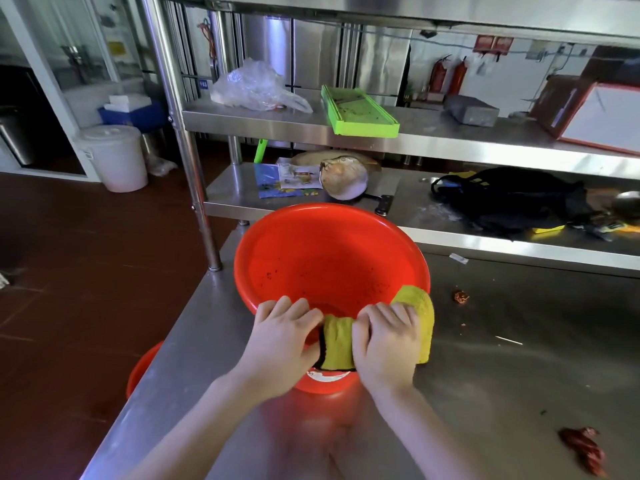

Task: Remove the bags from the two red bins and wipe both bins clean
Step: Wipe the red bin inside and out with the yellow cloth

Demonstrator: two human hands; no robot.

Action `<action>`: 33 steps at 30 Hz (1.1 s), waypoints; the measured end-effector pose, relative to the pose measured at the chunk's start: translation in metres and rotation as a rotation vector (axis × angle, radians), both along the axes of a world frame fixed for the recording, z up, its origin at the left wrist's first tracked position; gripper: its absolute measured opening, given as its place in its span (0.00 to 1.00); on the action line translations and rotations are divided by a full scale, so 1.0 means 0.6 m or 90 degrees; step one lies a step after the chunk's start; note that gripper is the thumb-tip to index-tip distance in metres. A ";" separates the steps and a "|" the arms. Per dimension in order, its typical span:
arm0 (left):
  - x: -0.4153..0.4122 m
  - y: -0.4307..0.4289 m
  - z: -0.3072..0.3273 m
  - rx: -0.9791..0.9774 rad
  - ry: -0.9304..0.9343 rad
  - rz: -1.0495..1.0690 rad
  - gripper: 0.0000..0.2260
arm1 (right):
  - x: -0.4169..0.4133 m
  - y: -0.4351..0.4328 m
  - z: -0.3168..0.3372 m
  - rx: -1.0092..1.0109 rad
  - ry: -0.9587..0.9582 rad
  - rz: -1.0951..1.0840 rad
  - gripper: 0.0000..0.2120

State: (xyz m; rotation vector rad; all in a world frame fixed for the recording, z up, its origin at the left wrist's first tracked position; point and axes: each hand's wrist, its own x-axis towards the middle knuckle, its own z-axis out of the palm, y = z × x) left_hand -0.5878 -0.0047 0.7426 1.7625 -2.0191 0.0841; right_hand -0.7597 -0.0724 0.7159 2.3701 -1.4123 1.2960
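A red bin [325,258] stands on the steel table [502,358], tilted toward me, with dark specks on its inner wall and no bag inside. A yellow cloth [341,342] is draped over its near rim. My left hand [282,339] grips the near rim, fingers curled over it. My right hand [386,344] presses the cloth onto the rim, fingers curled over it. A second red bin [140,370] shows partly below the table's left edge. A clear plastic bag [254,86] lies on the upper shelf.
Dried red peppers [585,450] and a scrap [461,297] lie on the table to the right. The lower shelf holds a black bag [512,199], a cleaver [384,192] and papers. A green tray [358,110] sits above. A white bucket [114,155] stands on the floor at left.
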 end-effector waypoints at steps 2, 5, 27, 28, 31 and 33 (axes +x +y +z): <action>0.010 0.006 0.001 0.020 0.044 -0.034 0.18 | -0.002 0.003 0.001 -0.030 0.016 0.036 0.13; 0.053 0.002 0.018 0.058 0.078 -0.136 0.19 | -0.037 -0.031 0.026 -0.001 0.087 0.137 0.15; 0.041 -0.012 -0.023 0.005 0.037 -0.044 0.18 | -0.030 -0.048 0.022 -0.019 0.135 0.137 0.13; 0.039 -0.012 -0.022 0.009 0.054 -0.044 0.20 | -0.050 -0.069 0.033 0.009 0.160 0.175 0.14; 0.034 -0.015 -0.020 0.019 0.059 -0.050 0.22 | -0.104 -0.141 0.067 0.144 0.238 0.179 0.16; 0.035 -0.014 -0.020 0.001 0.061 -0.047 0.21 | -0.119 -0.171 0.071 0.172 0.261 0.151 0.13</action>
